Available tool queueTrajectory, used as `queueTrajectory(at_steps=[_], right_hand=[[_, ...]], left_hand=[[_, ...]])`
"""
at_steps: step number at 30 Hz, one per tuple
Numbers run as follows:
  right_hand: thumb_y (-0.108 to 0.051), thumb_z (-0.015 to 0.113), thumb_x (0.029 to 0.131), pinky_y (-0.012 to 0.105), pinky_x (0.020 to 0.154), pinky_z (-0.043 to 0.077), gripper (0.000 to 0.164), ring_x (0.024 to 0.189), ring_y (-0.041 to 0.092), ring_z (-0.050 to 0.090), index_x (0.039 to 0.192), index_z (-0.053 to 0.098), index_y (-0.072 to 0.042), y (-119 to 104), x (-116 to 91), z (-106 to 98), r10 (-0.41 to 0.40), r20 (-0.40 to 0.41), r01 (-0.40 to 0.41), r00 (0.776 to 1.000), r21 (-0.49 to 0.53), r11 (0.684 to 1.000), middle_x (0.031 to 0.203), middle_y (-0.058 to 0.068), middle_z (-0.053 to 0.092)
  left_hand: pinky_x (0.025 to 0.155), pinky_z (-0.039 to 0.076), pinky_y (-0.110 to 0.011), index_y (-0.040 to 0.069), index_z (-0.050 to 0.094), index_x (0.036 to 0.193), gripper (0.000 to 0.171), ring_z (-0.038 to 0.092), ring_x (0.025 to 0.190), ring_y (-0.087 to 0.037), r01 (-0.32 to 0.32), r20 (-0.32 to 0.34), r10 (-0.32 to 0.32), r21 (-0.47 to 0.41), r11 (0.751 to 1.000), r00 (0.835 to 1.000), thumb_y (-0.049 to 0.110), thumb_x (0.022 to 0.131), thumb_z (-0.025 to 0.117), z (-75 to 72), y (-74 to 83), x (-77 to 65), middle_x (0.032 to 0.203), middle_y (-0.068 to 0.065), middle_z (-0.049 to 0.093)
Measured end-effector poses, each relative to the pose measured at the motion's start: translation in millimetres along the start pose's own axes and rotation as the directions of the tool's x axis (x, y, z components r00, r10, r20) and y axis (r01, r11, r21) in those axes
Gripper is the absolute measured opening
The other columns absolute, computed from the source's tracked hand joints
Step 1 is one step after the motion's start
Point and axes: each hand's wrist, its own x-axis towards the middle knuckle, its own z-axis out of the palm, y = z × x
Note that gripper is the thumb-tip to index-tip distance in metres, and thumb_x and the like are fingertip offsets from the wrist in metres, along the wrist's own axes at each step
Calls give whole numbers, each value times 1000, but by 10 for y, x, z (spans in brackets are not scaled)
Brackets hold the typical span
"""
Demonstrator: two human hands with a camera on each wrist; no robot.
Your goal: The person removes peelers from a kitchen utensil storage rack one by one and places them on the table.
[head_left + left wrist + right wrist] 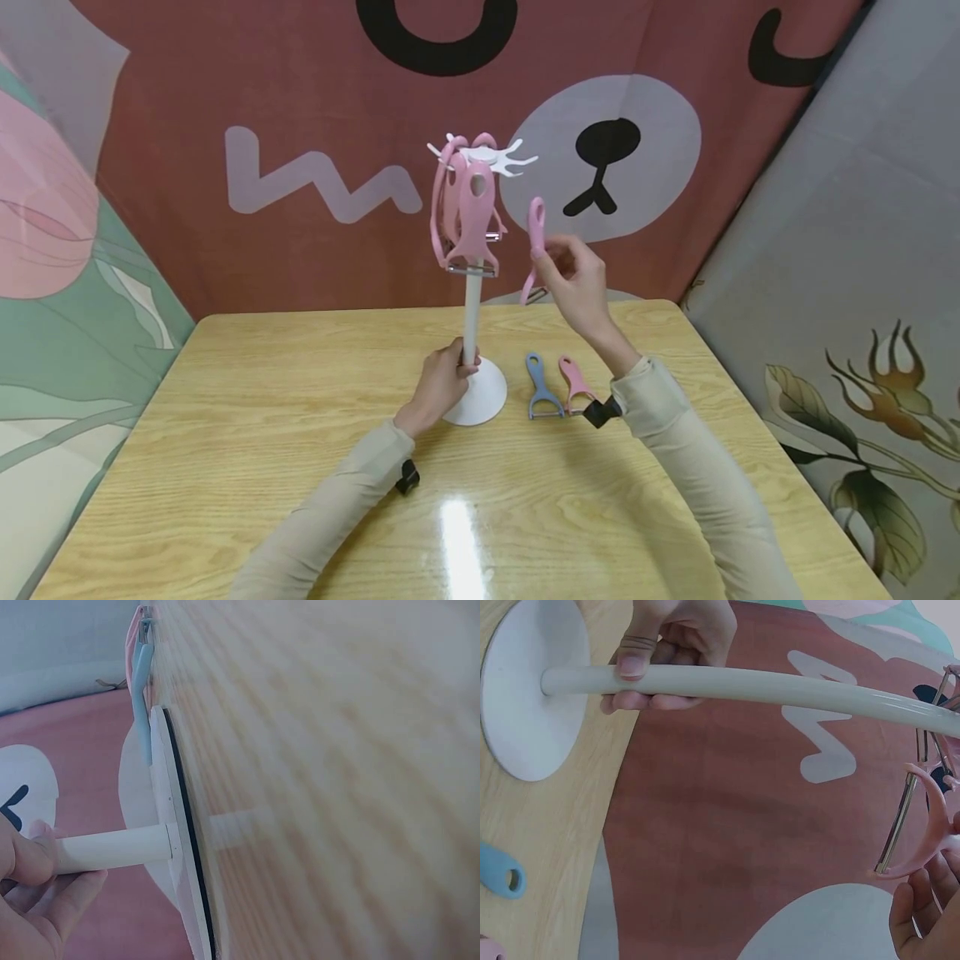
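Note:
A white stand with a round base and a top ring of hooks rises from the table. Several pink peelers hang from its hooks, mostly on the left and front; hooks on the right side are bare. My left hand grips the pole low down, just above the base; in the left wrist view its thumb and fingers wrap the pole. My right hand pinches another pink peeler, held upright to the right of the hanging ones, blade end down. The right wrist view shows that peeler's metal blade.
On the wooden table, right of the base, lie a blue peeler and a pink peeler side by side. The pink one is partly hidden by the dark wrist camera. A printed cloth hangs behind the table.

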Motion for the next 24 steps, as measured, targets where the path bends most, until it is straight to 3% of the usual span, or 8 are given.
queueTrajectory(at_steps=[15,24], right_hand=[[4,64,93,18,52,41,16,59,27,51,105,62,15,115,-114,-62,69,-5,-70,998,-82,994,76,24,61],[3,64,93,15,52,42,17,58,23,52,105,62,15,179,-174,-126,93,-10,-94,996,-104,990,77,24,62]], left_hand=[[78,56,-37,3,61,100,12,66,86,-21,9,-3,-9,-5,1000,1000,-3,91,67,1,2,1,87,-2,64],[78,56,-38,4,61,100,13,67,87,-23,3,-5,-3,8,1000,1000,-3,91,67,-3,2,-3,88,-3,65]])
